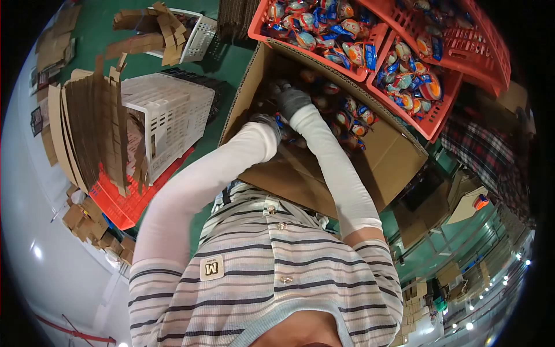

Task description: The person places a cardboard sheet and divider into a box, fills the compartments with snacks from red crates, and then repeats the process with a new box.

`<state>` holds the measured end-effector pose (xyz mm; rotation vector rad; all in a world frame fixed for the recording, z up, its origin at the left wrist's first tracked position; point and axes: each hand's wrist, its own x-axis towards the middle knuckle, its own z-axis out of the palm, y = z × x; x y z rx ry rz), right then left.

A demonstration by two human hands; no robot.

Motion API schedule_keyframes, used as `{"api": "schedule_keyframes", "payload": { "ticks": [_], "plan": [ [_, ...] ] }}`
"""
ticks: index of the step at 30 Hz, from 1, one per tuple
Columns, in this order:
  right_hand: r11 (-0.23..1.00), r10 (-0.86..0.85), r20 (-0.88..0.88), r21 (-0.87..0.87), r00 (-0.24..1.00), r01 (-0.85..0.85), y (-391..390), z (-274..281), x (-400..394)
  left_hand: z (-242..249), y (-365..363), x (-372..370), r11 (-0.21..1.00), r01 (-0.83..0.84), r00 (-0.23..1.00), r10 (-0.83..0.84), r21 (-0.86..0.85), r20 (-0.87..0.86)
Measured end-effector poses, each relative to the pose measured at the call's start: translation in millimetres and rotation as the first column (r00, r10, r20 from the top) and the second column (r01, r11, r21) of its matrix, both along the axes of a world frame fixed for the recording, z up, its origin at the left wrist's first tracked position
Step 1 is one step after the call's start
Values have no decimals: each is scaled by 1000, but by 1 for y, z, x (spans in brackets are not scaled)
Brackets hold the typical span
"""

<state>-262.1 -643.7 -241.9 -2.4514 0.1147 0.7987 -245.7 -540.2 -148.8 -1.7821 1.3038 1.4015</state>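
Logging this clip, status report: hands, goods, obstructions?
Left hand and right hand inside carton, grip unclear. Wrapped packets loose beside them. Red crate by far rim.

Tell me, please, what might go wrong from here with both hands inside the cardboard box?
The packets heaped in the red crate beside the cardboard box might spill if it is bumped. The left sleeve and right sleeve cross the box's rim, so either could snag.
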Motion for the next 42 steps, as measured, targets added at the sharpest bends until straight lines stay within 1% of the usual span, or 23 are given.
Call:
{"api": "schedule_keyframes", "payload": {
  "ticks": [1, 2, 3, 4, 5, 6, 7, 8, 9, 11, 13, 17, 19, 21, 23, 24, 28, 34, 37, 39, 40, 41, 42],
  "plan": [
    [999, 23, 105, 36, 994, -27, 6, -28, 5, -96, 23, -14, 931, -121, 941, 217, 344, -258],
    [996, 40, 209, 68, 977, -55, 10, -55, 4, -184, 44, -26, 614, -154, 788, 549, 774, -278],
    [996, 42, 213, 65, 976, -57, 7, -55, 9, -275, 65, -39, 237, -51, 724, 678, 970, -127],
    [968, 252, 202, -46, 946, -248, 4, -50, 13, -195, 44, -28, 404, -446, 713, 699, 799, 45],
    [891, 450, 165, -147, 878, -429, 2, -41, 16, -152, 39, -26, 402, -445, 710, 703, 800, 42],
    [890, 452, 162, -145, 877, -432, -3, -23, 16, -122, 39, -23, 598, -626, 716, 694, 500, 67],
    [982, 178, 122, 45, 976, -185, -11, -2, 15, -109, 42, -20, 705, -699, 715, 692, 118, 97],
    [972, -99, 26, 216, 995, 91, -15, 11, 10, -105, 41, -20, 762, -647, 755, 644, -23, 120],
    [973, -92, 20, 216, 996, 85, -15, 9, 3, -102, 40, -20, 798, -602, 794, 596, 16, 119],
    [724, -595, 33, 457, 803, 517, -10, 2, -10, -97, 44, -21, 841, -537, 841, 529, 60, 111],
    [653, -687, 121, 536, 717, 535, 6, -17, -23, -95, 44, -20, 865, -495, 868, 487, 83, 100],
    [945, -265, -49, 187, 963, 270, 28, -16, -18, -93, 42, -21, 895, -427, 904, 421, 131, 74],
    [967, 252, 30, -58, 967, -250, 39, -1, -17, -90, 43, -20, 907, -393, 920, 389, 152, 59],
    [958, 260, 42, -133, 965, -253, 70, -68, -27, -87, 44, -20, 918, -359, 933, 357, 168, 47],
    [994, -56, -253, 81, 966, 79, 81, -104, -25, -85, 45, -21, 927, -327, 944, 327, 182, 31],
    [987, 152, -134, 81, 979, -142, 55, -11, -3, -83, 45, -21, 933, -308, 951, 309, 185, 24],
    [979, -115, -319, 123, 941, 161, 71, -57, -1, -76, 40, -19, 956, -211, 976, 216, 203, 0],
    [994, 113, -15, 3, 993, -113, 60, -17, 20, -58, 28, -4, 985, 35, 999, -31, 166, -29],
    [994, 101, -152, 62, 983, -92, 46, 25, 22, -36, 20, 1, 962, 255, 967, -256, 95, -5],
    [942, 331, -99, -24, 939, -334, 13, 102, 23, -33, 20, 2, 941, 335, 941, -337, 50, 30],
    [977, 212, -184, 20, 960, -212, 11, 102, 20, -38, 23, 1, 939, 342, 938, -343, 25, 42],
    [947, 313, -56, 91, 948, -307, -13, 146, 19, -75, 44, -6, 969, -56, 998, 56, 240, 5],
    [936, 306, 49, 166, 951, -310, -33, 179, 18, -101, 46, -13, 940, -338, 934, 332, 34, 131]
  ]
}}
